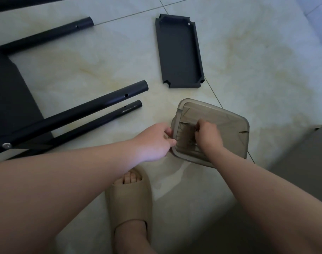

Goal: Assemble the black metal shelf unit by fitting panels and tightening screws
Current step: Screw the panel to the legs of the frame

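A translucent brown plastic box (229, 125) stands on the tiled floor right of centre. My left hand (153, 142) grips its left rim. My right hand (207, 136) reaches inside the box with curled fingers; whatever it pinches there is hidden. A black metal shelf panel (178, 52) lies flat beyond the box, rim up, notched at its corners. Black metal poles (101, 101) with screw holes slant across the left, joined to a partly built black frame (8, 99).
Another black pole (46, 33) lies at the upper left. My foot in a beige slipper (129, 200) stands on the floor below the box. A grey cabinet side (306, 162) rises at the right edge.
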`<state>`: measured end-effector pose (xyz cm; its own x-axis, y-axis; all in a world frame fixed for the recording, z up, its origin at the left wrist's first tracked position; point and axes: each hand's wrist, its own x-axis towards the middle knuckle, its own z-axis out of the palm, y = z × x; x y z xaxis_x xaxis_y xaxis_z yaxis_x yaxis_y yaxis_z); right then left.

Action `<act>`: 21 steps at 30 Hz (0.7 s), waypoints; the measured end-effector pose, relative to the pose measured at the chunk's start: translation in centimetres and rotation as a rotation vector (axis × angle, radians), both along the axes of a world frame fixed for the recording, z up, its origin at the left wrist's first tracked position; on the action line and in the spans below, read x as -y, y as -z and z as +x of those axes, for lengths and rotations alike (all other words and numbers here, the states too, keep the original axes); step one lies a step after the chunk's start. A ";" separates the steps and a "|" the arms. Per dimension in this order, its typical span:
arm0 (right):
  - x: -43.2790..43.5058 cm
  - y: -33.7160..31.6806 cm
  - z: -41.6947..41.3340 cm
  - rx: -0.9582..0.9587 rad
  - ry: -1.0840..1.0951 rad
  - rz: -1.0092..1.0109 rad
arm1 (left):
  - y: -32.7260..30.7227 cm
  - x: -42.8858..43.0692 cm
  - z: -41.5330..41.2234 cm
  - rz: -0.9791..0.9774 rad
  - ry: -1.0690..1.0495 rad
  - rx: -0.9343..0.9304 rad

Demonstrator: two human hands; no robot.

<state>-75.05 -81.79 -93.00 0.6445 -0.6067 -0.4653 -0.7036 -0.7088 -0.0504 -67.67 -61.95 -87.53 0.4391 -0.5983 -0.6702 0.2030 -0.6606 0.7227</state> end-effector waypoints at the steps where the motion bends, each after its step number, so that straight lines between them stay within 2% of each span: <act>1: 0.0 0.0 0.0 -0.001 -0.007 0.000 | 0.0 0.0 0.0 -0.002 0.000 0.000; 12: -0.3 -0.6 0.1 0.034 0.040 0.093 | 0.2 0.1 -0.1 0.008 -0.002 -0.007; 16: -1.3 -3.2 -0.1 0.207 0.089 0.128 | -0.6 -0.5 0.6 0.056 0.007 0.031; 19: -2.9 -7.0 0.0 0.424 0.030 0.156 | -2.1 -1.8 2.2 0.083 -0.035 0.035; 21: -4.8 -10.0 0.4 0.570 -0.049 0.192 | -3.3 -3.1 3.5 0.078 -0.123 -0.043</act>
